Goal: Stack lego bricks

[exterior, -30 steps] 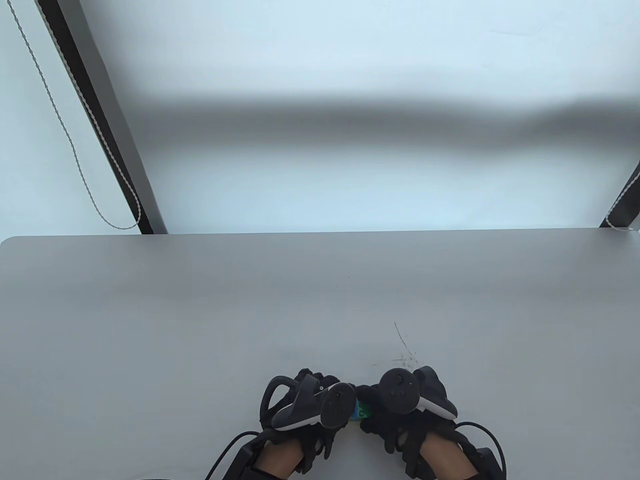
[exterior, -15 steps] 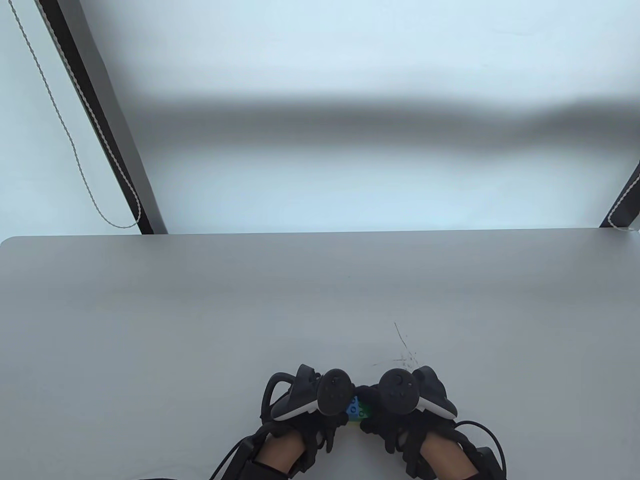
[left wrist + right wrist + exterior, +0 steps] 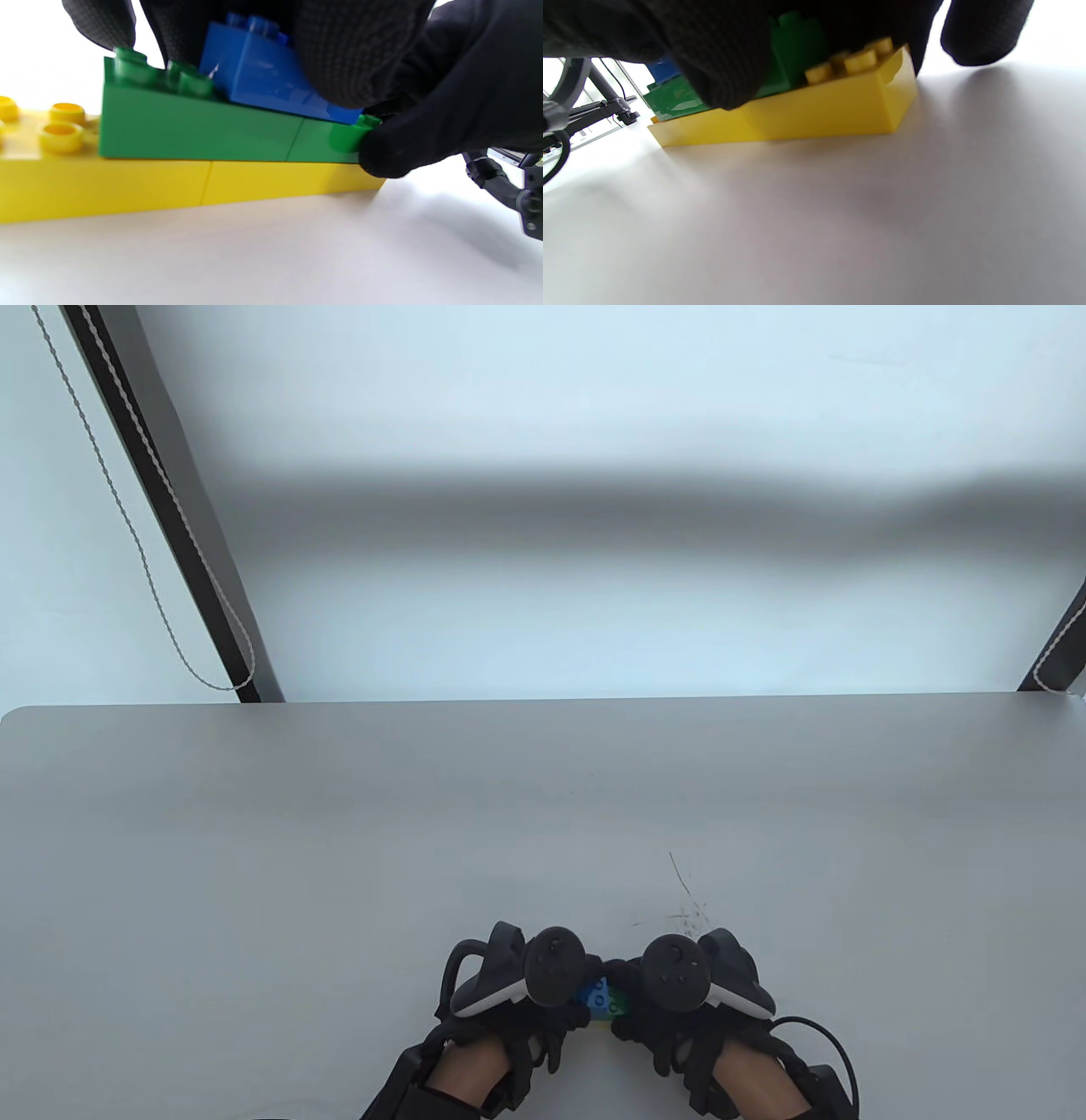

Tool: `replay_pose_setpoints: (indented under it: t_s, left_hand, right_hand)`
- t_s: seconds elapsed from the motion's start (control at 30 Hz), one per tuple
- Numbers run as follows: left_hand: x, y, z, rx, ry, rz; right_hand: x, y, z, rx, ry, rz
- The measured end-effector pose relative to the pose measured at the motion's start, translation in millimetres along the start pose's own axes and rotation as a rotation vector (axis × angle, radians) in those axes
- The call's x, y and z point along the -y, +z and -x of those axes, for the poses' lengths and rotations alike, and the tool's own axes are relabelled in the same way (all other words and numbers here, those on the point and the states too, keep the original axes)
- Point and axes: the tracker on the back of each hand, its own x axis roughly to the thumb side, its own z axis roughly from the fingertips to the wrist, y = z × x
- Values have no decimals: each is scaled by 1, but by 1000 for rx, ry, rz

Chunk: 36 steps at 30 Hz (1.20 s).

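Left hand (image 3: 509, 984) shifted slightly left since earlier, baring more of blue brick (image 3: 263, 80); pinches it atop green brick (image 3: 191, 127), on yellow brick (image 3: 127, 186) on table (image 3: 339, 857). Right hand (image 3: 691, 984) unmoved, gripping green brick.

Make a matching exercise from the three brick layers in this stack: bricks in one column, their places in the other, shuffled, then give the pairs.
Things:
1. yellow brick
2. green brick
3. blue brick

Places:
A. middle layer, some studs showing at one end
B. top of the stack, gloved fingers on it
C. bottom layer, resting on the table

Pairs: 1-C, 2-A, 3-B
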Motion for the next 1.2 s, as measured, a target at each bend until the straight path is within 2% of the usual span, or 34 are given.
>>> replay_pose_setpoints:
  t_s: [0.2, 0.6, 0.9, 1.2]
  left_hand:
    - [0, 5, -1, 8, -101, -15]
    - [-18, 20, 6, 1, -125, -29]
    - [-32, 45, 29, -49, -148, -80]
    - [-28, 62, 54, -107, -98, -108]
  right_hand:
    - [0, 1, -3, 4, 30, 4]
    - [14, 11, -7, 5, 68, 53]
    - [28, 21, -8, 4, 78, 114]
    - [38, 29, -9, -12, 69, 171]
